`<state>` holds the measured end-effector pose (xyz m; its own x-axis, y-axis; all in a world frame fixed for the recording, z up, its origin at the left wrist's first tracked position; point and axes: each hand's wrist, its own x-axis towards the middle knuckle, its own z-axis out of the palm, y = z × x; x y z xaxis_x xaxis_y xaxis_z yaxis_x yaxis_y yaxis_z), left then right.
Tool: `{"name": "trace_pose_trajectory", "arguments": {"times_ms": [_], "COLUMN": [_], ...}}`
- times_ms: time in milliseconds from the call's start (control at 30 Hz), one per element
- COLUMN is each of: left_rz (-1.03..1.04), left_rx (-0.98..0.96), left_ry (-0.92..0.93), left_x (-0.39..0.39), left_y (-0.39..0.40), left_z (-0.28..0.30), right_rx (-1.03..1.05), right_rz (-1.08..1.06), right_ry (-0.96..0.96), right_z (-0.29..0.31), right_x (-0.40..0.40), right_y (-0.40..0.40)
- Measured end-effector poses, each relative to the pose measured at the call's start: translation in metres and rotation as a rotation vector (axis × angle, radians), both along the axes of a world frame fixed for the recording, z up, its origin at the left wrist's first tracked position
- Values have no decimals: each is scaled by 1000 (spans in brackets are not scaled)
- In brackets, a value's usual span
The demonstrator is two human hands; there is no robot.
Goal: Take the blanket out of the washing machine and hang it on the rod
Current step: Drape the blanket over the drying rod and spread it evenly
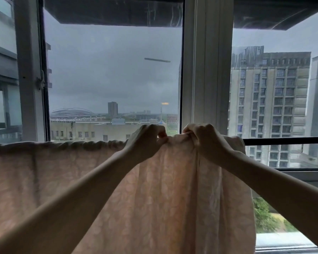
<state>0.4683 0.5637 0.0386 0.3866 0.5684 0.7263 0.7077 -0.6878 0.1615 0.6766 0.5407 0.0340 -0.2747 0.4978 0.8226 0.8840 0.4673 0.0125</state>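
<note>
A pale pink patterned blanket (44,171) hangs draped over a horizontal rod (286,141), whose dark bare end shows to the right of the cloth. The blanket covers the rod from the left edge of the view to just past my right hand. My left hand (145,140) pinches the blanket's top fold at the rod. Close beside it, my right hand (204,138) grips a bunched part of the same fold. Below my hands the cloth falls in long folds. The washing machine is out of view.
Straight ahead stands a large window with a white frame post (207,70) between its panes. A window handle (40,82) sits on the left frame. Outside are tall buildings and a grey sky. A sill (301,176) runs below the right pane.
</note>
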Motion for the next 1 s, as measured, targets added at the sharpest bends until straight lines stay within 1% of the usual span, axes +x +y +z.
{"name": "trace_pose_trajectory", "arguments": {"times_ms": [233,300,400,467,600,700,800,900,1000], "left_rz": [168,182,127,55,-45,-69,-27,28,82], "left_rx": [-8,-21,-34,-21,-14,-4,-15,-23,-22], "left_ry": [-50,-57,-71,-47,20,-10,-112,-184,-231], "left_x": [-57,-61,-44,-23,16,35,41,39,35], "left_y": [11,11,7,3,-5,-4,-2,0,0], "left_z": [1,1,0,-2,-5,-7,-10,-12,-14], "right_rx": [-2,-17,-105,-162,-201,-183,-160,-65,45], "right_rz": [3,23,71,87,49,-40,-95,-81,-160], "right_ry": [56,48,-3,3,-3,-30,-62,-74,-51], "right_z": [3,2,2,2,3,1,-6,-14,-21], "right_x": [21,20,14,13,22,42,58,59,51], "right_y": [-1,-1,-2,-4,-17,-23,-21,-19,-14]}}
